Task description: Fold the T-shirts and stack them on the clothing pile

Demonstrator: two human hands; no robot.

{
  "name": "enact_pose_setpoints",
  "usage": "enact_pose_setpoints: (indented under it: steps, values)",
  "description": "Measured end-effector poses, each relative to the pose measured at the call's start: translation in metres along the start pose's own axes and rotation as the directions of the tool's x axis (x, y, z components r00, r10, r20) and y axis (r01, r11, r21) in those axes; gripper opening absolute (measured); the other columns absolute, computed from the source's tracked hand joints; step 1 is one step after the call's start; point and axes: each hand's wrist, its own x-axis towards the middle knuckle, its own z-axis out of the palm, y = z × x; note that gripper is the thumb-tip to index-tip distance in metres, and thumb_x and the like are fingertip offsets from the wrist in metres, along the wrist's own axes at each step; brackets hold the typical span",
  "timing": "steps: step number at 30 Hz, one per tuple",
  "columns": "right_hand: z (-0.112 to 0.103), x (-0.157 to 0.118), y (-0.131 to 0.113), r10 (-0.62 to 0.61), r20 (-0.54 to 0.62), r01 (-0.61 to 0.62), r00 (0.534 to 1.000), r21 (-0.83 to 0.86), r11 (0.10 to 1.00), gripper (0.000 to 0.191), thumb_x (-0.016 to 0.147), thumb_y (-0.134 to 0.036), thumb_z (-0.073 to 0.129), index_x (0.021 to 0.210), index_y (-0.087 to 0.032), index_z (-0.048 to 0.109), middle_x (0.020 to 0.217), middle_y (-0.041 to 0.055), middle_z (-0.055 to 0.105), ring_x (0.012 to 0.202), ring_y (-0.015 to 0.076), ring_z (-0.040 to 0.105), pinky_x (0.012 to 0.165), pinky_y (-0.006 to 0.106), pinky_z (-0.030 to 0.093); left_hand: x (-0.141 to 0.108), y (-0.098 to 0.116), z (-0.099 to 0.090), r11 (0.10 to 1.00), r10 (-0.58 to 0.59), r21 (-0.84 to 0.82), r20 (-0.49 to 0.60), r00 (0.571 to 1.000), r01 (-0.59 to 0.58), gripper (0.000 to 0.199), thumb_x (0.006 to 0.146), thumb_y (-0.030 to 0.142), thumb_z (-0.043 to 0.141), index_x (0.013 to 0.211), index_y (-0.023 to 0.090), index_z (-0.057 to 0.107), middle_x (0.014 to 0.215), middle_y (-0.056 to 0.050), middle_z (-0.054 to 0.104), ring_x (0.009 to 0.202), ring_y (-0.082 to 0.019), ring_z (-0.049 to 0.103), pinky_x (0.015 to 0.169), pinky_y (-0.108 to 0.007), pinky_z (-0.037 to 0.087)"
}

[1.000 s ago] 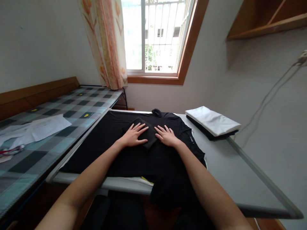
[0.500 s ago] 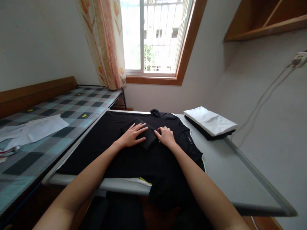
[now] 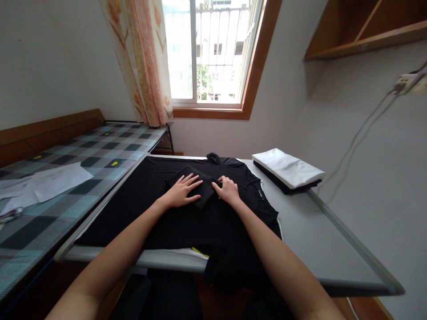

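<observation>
A second ago both palms lay flat — now the right hand (image 3: 228,190) has curled, its fingers seemingly pinching the edge of the folded black piece (image 3: 196,186) atop the black shirt (image 3: 200,218) spread on the grey table (image 3: 310,231). The left hand (image 3: 182,192) stays flat on the folded piece, fingers spread wide. A white folded stack (image 3: 287,168) lies at the table's far right corner — well apart from both hands.
</observation>
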Motion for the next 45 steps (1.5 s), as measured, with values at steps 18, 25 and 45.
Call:
enact_pose_setpoints:
  steps: [18, 25, 45]
  values:
    - [0.001, 0.02, 0.018, 0.055, -0.047, -0.005, 0.997, 0.714, 0.7, 0.035, 0.079, -0.041, 0.06, 0.107, -0.022, 0.053, 0.079, -0.0022, 0.061, 0.072, 0.0158, 0.06, 0.068, 0.027, 0.048, 0.0, 0.009, -0.008, 0.988, 0.152, 0.023, -0.078, 0.985, -0.15, 0.056, 0.093, 0.052, 0.049, 0.145, 0.029, 0.044, 0.156, -0.008, 0.034, 0.145, -0.028, 0.028, 0.118, -0.053, 0.021]
    - [-0.018, 0.022, 0.016, 0.338, 0.309, -0.371, 0.889, 0.919, 0.136, 0.019, 0.081, -0.029, 0.069, 0.093, -0.018, 0.059, 0.073, 0.0002, 0.066, 0.057, 0.0117, 0.059, 0.05, 0.021, 0.049, 0.006, 0.024, -0.005, 0.917, 0.397, 0.127, -0.179, 0.9, -0.379, 0.051, 0.088, 0.04, 0.064, 0.135, 0.024, 0.055, 0.132, -0.013, 0.057, 0.119, -0.028, 0.053, 0.102, -0.046, 0.042]
    - [-0.056, -0.01, 0.004, 0.065, 0.682, -0.669, 0.729, 0.729, -0.143, 0.034, 0.098, -0.046, 0.043, 0.109, -0.014, 0.052, 0.095, 0.0127, 0.066, 0.089, 0.0211, 0.069, 0.072, 0.035, 0.06, 0.013, 0.026, 0.0, 0.976, 0.211, 0.169, -0.563, 0.799, -0.139, 0.024, 0.094, 0.027, 0.046, 0.11, 0.021, 0.064, 0.08, -0.004, 0.06, 0.072, -0.015, 0.058, 0.068, -0.029, 0.05]
